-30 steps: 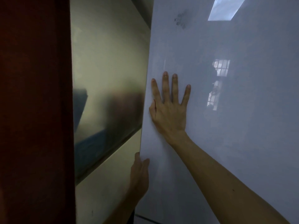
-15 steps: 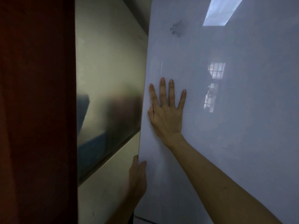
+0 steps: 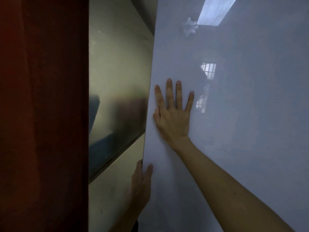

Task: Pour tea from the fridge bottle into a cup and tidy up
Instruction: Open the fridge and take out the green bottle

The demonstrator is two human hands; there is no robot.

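A glossy white fridge door (image 3: 242,131) fills the right half of the view. My right hand (image 3: 173,118) presses flat against it near its left edge, fingers straight and spread. Lower down, my left hand (image 3: 141,181) grips the door's left edge, thumb on the front face and fingers hidden behind the edge. No bottle or cup is in view.
A dark red panel (image 3: 43,114) stands close on the left. Between it and the door is a reflective metal surface (image 3: 117,97) above a pale panel (image 3: 110,198). A faint logo (image 3: 190,28) sits near the door's top, beside a reflected ceiling light.
Almost nothing: both hands stay in the same places on the door. The view shifts slightly and the door edge leans a touch further left.
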